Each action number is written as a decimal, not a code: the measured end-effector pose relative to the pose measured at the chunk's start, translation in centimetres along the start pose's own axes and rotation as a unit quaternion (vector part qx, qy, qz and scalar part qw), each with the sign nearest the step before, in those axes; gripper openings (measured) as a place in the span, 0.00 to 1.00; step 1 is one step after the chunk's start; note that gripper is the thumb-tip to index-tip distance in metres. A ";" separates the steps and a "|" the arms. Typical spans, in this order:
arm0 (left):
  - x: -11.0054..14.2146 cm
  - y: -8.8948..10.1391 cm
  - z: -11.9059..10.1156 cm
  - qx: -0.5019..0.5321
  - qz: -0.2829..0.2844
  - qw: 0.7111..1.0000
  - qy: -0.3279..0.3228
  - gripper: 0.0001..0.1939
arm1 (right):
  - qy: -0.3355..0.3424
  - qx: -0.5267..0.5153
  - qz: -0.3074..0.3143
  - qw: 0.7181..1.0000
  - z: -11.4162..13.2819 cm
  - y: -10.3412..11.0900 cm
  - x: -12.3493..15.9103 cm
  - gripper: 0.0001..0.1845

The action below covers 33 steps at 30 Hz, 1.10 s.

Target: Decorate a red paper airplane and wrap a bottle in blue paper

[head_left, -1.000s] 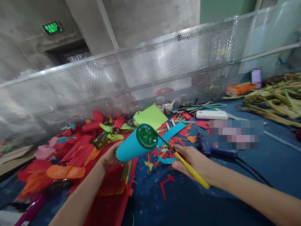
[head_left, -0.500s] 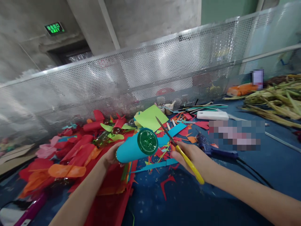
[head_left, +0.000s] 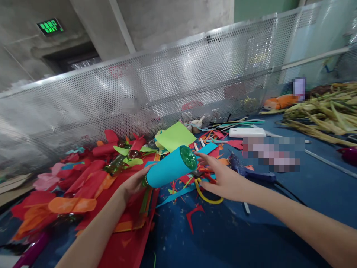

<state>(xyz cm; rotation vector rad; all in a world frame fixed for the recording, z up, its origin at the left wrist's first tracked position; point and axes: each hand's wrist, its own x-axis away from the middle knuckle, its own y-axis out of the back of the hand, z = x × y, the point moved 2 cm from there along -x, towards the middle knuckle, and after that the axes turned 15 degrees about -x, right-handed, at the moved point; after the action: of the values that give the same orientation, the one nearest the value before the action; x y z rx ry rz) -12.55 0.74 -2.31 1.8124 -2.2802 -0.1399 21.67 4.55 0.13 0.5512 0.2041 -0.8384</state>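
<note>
Craft workshop, shared bench in a bare industrial building. Blue work surface (head_left: 279, 230) littered with cut coloured paper scraps (head_left: 192, 217); red and orange paper sheets (head_left: 83, 186) heaped at left; lime-green sheet (head_left: 174, 136) farther back. Hot-glue gun (head_left: 251, 173) with cable at right; yellow-handled scissors (head_left: 205, 191) near centre. Dried plant stalks (head_left: 320, 119) piled far right. Perforated metal partition (head_left: 167, 89) along the far edge. Raw concrete walls, green exit sign (head_left: 50, 26) upper left.

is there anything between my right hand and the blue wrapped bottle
Nothing visible. The right hand is open, its fingertips just short of the green base of the blue-wrapped bottle, which the left hand holds. The yellow-handled scissors lie below on the table.
</note>
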 end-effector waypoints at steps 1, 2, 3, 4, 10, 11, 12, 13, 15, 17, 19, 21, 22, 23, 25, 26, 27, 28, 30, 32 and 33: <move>0.0 -0.3 -0.2 -0.007 -0.007 1.000 0.006 0.26 | -0.007 -0.097 0.009 0.995 0.3 -0.2 0.0 0.41; 0.1 -0.7 -0.5 -0.016 -0.013 1.000 0.011 0.27 | -0.019 -0.191 0.010 0.981 0.4 -0.4 -0.1 0.45; 0.1 -1.1 -0.7 -0.025 -0.017 0.999 0.017 0.29 | -0.034 -0.267 0.002 0.963 0.4 -0.6 -0.2 0.48; 0.1 -1.5 -1.0 -0.035 -0.020 0.999 0.023 0.31 | -0.050 -0.314 -0.019 0.948 0.2 -0.8 -0.3 0.50; -0.4 -3.7 -2.3 -0.091 -0.042 0.994 0.045 0.42 | -0.118 -0.340 -0.147 0.921 -1.2 -0.3 -0.8 0.50; -0.5 -4.0 -2.4 -0.096 -0.050 0.993 0.044 0.44 | -0.127 -0.337 -0.147 0.921 -1.3 -0.1 -0.9 0.48; -0.6 -4.2 -2.5 -0.101 -0.058 0.992 0.043 0.44 | -0.137 -0.337 -0.146 0.920 -1.3 0.1 -0.9 0.46; -0.6 -4.4 -2.6 -0.105 -0.066 0.991 0.042 0.44 | -0.145 -0.339 -0.147 0.918 -1.3 0.2 -1.0 0.44; -0.7 -4.6 -2.8 -0.111 -0.082 0.990 0.041 0.45 | -0.156 -0.346 -0.150 0.913 -1.3 0.3 -0.9 0.43; -0.7 -4.7 -2.9 -0.113 -0.093 0.988 0.040 0.45 | -0.158 -0.352 -0.150 0.910 -1.3 0.3 -0.9 0.44; -0.6 -4.8 -3.1 -0.114 -0.097 0.988 0.038 0.46 | -0.154 -0.352 -0.148 0.911 -1.4 0.3 -0.8 0.44; -0.7 -4.9 -3.2 -0.113 -0.096 0.988 0.033 0.46 | -0.149 -0.351 -0.145 0.913 -1.4 0.4 -0.8 0.43; -0.7 -4.9 -3.3 -0.114 -0.095 0.988 0.032 0.45 | -0.148 -0.351 -0.143 0.914 -1.4 0.4 -0.8 0.43; -0.7 -4.9 -3.3 -0.115 -0.094 0.988 0.031 0.45 | -0.147 -0.351 -0.142 0.914 -1.3 0.5 -0.8 0.43; -0.8 -4.9 -3.3 -0.120 -0.092 0.988 0.032 0.45 | -0.149 -0.352 -0.142 0.913 -1.3 0.6 -0.8 0.43; -0.8 -4.9 -3.3 -0.124 -0.090 0.988 0.032 0.45 | -0.150 -0.352 -0.141 0.913 -1.3 0.6 -0.8 0.44; -0.8 -4.8 -3.3 -0.128 -0.086 0.988 0.031 0.45 | -0.150 -0.351 -0.140 0.914 -1.3 0.6 -0.8 0.44; -0.7 -4.7 -3.4 -0.132 -0.081 0.987 0.029 0.45 | -0.149 -0.349 -0.137 0.915 -1.3 0.6 -0.8 0.44; -0.5 -4.5 -3.4 -0.144 -0.064 0.987 0.024 0.46 | -0.144 -0.340 -0.126 0.921 -1.4 0.4 -0.8 0.42; -0.3 -4.3 -3.4 -0.160 -0.046 0.986 0.021 0.48 | -0.134 -0.328 -0.122 0.927 -1.4 0.3 -0.8 0.41; -0.3 -4.1 -3.2 -0.169 -0.038 0.985 0.023 0.49 | -0.126 -0.323 -0.121 0.930 -1.4 0.2 -0.8 0.42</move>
<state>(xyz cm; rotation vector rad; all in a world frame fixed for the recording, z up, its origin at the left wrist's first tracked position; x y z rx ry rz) -7.82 0.28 -0.09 1.7047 -2.0087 -0.4615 21.30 5.94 -0.69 -0.2076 0.2994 -1.0090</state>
